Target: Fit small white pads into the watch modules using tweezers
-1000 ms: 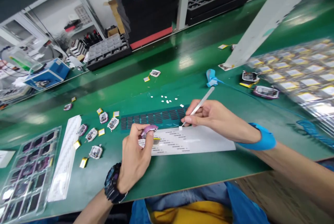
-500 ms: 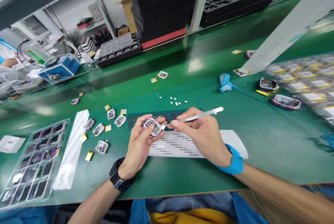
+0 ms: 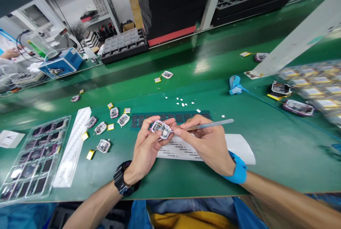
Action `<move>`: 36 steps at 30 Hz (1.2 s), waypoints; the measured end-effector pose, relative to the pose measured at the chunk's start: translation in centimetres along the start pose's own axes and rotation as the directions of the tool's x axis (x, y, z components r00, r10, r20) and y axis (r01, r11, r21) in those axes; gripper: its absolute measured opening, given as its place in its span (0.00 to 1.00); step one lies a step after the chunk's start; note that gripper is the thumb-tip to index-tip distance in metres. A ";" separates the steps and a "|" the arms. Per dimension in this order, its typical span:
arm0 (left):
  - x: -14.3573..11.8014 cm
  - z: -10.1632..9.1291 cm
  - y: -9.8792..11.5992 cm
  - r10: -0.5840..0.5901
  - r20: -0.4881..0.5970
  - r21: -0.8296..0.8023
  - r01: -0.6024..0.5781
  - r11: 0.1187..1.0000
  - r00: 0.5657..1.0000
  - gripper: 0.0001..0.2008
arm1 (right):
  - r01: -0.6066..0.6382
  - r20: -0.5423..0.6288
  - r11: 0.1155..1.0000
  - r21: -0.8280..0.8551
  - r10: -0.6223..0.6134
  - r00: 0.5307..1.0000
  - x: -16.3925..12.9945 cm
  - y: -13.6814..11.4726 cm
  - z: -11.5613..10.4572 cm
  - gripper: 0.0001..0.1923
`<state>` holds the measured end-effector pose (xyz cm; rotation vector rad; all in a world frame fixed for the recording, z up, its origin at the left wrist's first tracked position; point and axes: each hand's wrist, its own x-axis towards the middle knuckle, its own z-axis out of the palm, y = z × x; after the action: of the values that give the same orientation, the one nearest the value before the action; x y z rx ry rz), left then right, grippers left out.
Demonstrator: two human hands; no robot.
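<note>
Farthest to the left of the grip, a clear compartment tray point(image 3: 59, 152) lies on the green bench point(image 3: 165, 184), with a long printed strip point(image 3: 70, 150) just beside it. Between that strip and the grip sit several loose casings point(image 3: 103, 146) with yellow-edged cells point(image 3: 90, 154) near them.

The left hand point(image 3: 146, 150), a black watch point(image 3: 124, 179) behind it on the wrist, is closed on an opened device casing point(image 3: 161, 129), held above the bench with its inner parts facing up, thumb over the near edge and fingers around the far side and beneath. It looks light and stiff-walled, probably smooth at the rim, while the exposed innards seem fragile; the outer frame looks the safest place to take hold, with the thumb kept off the middle.

Directly right of the casing, the right hand point(image 3: 209, 145) pinches a slim metal tool point(image 3: 213, 125), its tip at the casing's right end; whether it touches, I cannot tell. The tool looks thin, rigid and rather slick, best pinched close to its working end, as here. Below both hands lies a printed white sheet point(image 3: 177, 152); beyond them, a dark-pad strip point(image 3: 137, 120) and scattered white bits point(image 3: 182, 104). Well to the right rests another casing point(image 3: 298, 108).
</note>
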<state>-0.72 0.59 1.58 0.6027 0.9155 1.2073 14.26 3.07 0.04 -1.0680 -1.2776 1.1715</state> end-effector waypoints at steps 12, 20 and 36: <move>0.1 -0.4 -0.7 0.051 0.037 0.093 -0.055 0.994 0.998 0.20 | 0.045 0.017 0.999 -0.014 -0.044 0.999 -0.2 -0.2 0.1 0.12; 2.0 -1.5 -0.2 0.235 -0.162 0.301 -0.179 0.937 0.958 0.21 | -0.060 0.212 0.985 -0.163 0.094 0.973 4.2 -0.2 -3.1 0.18; 3.1 -3.0 -2.3 0.116 -0.092 0.297 -0.084 0.951 0.989 0.17 | 0.074 0.305 0.910 -0.407 0.059 0.950 4.8 2.8 -2.7 0.15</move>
<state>-1.78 2.71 -2.69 0.8352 1.1806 1.2133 16.61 8.28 -2.25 -1.2097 -1.8392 1.1182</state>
